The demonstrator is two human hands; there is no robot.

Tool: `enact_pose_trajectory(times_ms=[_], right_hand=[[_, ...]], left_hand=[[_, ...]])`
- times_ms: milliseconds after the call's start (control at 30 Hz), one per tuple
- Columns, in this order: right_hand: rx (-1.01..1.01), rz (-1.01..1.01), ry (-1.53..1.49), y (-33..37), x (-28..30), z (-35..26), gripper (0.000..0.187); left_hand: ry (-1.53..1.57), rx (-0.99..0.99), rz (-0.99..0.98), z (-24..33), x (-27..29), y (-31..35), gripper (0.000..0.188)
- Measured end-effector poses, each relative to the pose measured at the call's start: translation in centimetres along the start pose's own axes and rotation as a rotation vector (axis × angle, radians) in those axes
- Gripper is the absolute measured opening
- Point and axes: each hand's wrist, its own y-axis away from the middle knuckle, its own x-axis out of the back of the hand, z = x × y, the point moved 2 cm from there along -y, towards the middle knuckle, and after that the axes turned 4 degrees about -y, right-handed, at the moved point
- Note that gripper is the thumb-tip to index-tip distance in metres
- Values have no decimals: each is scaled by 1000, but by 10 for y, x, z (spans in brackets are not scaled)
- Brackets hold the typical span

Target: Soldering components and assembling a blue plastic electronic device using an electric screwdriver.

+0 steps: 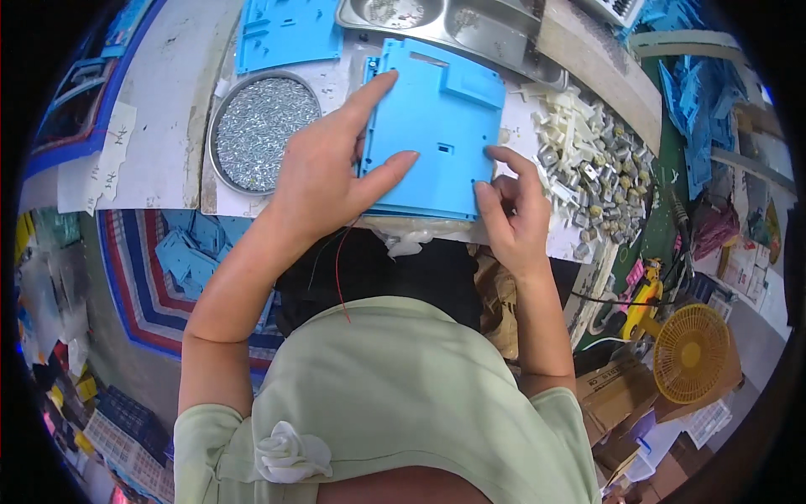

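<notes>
A light-blue plastic panel [432, 126] with slots, small holes and a raised block sits over the front of the white worktable, between my hands. My left hand [327, 164] grips its left side, thumb lying on the face and index finger along the upper left edge; the other fingers are hidden. At the right edge, my right hand [516, 206] is curled, with thumb and index finger touching the panel's rim. A thin red wire [340, 260] hangs below the panel near my left wrist; where it starts is hidden.
Left of the panel stands a round metal dish of small screws [264, 134]. Another blue panel [285, 34] lies behind it. White plastic pieces and small metal parts [592, 168] are heaped at right. A steel tray [470, 29] is at the back; a yellow fan [690, 353] stands lower right.
</notes>
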Motion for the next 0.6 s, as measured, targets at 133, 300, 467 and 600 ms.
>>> enact_pose_trajectory(times_ms=[133,300,467,600], right_hand=[[9,88,-131,6,-1,7,38],[-42,426,-229,44,22,4,55],[-99,529,-364,97,54,-1,69],[-135,517,-362,117,55,2,77]], left_hand=[[20,-116,47,8,3,-9,71],[-33,-255,-22,45,-5,-5,78],[93,-357,-199,88,-15,19,90],[103,-376,-225,88,-29,26,90]])
